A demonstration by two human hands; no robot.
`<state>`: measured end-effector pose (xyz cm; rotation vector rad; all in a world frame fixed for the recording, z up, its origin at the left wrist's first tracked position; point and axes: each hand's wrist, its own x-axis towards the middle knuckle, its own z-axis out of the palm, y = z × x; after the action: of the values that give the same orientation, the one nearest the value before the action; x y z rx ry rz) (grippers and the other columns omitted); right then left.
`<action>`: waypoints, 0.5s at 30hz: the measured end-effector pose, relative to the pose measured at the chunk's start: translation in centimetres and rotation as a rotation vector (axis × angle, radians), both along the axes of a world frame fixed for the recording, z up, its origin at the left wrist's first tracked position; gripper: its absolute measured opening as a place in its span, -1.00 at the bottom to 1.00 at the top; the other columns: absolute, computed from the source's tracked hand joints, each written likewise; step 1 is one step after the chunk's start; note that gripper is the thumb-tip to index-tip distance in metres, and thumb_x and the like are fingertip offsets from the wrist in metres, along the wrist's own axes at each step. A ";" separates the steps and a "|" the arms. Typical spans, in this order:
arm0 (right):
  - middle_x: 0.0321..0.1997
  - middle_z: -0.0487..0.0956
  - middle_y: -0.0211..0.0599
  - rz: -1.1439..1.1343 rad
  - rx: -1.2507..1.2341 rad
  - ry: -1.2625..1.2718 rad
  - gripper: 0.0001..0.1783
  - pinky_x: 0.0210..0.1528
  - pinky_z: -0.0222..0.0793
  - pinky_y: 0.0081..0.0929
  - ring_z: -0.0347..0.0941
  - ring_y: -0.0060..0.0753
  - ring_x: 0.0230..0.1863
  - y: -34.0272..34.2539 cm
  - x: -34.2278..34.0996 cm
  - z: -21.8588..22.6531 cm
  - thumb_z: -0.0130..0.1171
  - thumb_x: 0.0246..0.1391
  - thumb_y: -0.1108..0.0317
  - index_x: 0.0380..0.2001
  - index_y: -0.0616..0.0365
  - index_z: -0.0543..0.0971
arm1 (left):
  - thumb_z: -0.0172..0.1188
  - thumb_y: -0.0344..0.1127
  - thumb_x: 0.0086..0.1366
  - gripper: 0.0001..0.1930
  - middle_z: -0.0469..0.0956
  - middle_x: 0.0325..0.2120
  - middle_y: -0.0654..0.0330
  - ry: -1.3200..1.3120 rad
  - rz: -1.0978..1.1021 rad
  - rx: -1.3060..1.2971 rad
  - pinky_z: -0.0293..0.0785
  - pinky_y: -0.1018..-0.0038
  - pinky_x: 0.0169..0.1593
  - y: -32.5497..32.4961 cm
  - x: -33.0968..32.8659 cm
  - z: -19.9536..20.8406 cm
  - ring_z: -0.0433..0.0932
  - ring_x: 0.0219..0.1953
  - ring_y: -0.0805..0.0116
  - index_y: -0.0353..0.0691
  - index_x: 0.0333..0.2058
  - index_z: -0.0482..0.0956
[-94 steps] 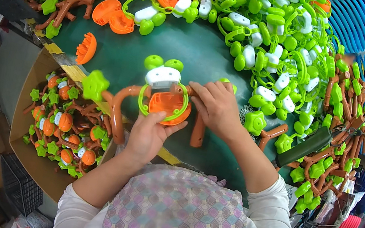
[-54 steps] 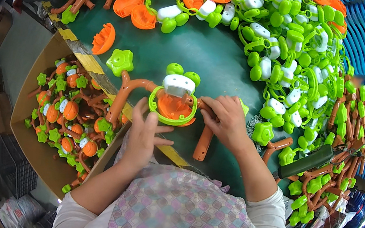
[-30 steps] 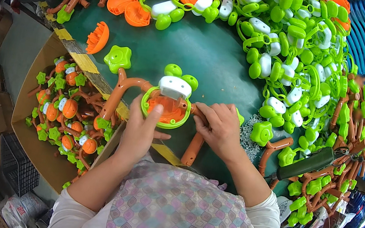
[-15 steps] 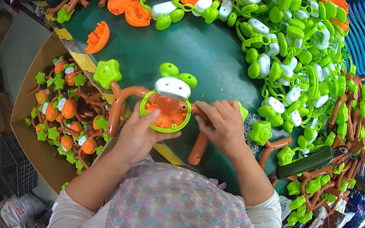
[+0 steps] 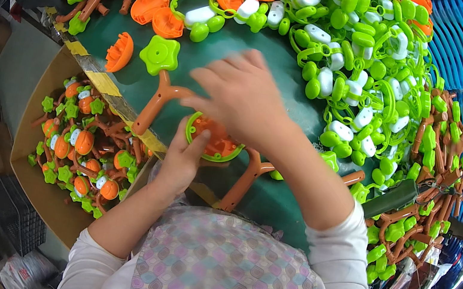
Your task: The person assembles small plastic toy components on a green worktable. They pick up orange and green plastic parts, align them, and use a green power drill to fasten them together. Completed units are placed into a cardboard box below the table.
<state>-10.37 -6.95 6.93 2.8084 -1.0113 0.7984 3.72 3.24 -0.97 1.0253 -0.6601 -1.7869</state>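
Note:
My left hand (image 5: 182, 158) is closed round an orange half shell (image 5: 217, 136) with a bright green ring about its rim, the thumb lying at the inside of the shell. A brown branch piece (image 5: 156, 103) tipped with a green star (image 5: 159, 55) sticks out to the left of the shell. Another brown branch piece (image 5: 243, 178) extends on its right. Above the shell my right hand (image 5: 244, 101) is blurred by motion, its fingers reaching leftward and apart, nothing visible in them. It hides the white and green top of the assembly.
Loose orange half shells (image 5: 119, 52) lie at the far left of the green table (image 5: 270, 51). A heap of green rings with white parts (image 5: 349, 72) covers the right. Brown branches (image 5: 412, 227) pile beyond it. At left stands a cardboard box (image 5: 34, 165) of assembled pieces.
My right hand has let go of the right branch piece and swung up and left across the assembly. My left hand still holds the shell, and the left branch has tilted with its star higher.

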 end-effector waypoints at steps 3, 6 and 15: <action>-0.41 0.67 -0.33 0.124 0.597 0.360 -0.63 -0.18 0.39 -0.24 0.58 -0.20 -0.25 -4.2 2.8 0.0 0.30 0.11 -0.01 -0.29 0.09 0.71 | -0.06 -0.29 0.56 -0.59 0.40 0.15 0.05 -0.046 -0.004 -0.078 0.74 0.16 -0.05 -0.5 0.0 0.2 0.55 0.12 0.16 -0.18 0.29 0.15; -0.43 0.69 -0.27 0.275 0.996 0.248 -0.66 -0.20 0.44 -0.20 0.62 -0.13 -0.29 -6.0 2.7 0.6 0.30 0.12 0.07 -0.25 0.12 0.71 | -0.07 -0.31 0.56 -0.58 0.39 0.15 0.06 -0.019 0.010 -0.082 0.73 0.16 -0.04 -0.7 0.2 0.6 0.55 0.11 0.17 -0.20 0.31 0.14; -0.40 0.69 -0.18 0.274 0.981 0.071 -0.67 -0.24 0.47 -0.18 0.62 -0.07 -0.31 -4.7 -1.0 -0.3 0.33 0.09 0.14 -0.19 0.16 0.69 | -0.11 -0.54 0.34 -0.46 0.39 0.13 0.14 -0.132 -0.145 -0.151 0.26 0.40 0.31 -1.3 -0.1 0.0 0.38 0.20 0.39 -0.33 0.31 0.19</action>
<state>-11.36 -11.68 6.64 3.8101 -1.2759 0.1974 3.62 1.93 -1.02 1.0205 -0.9580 -1.7728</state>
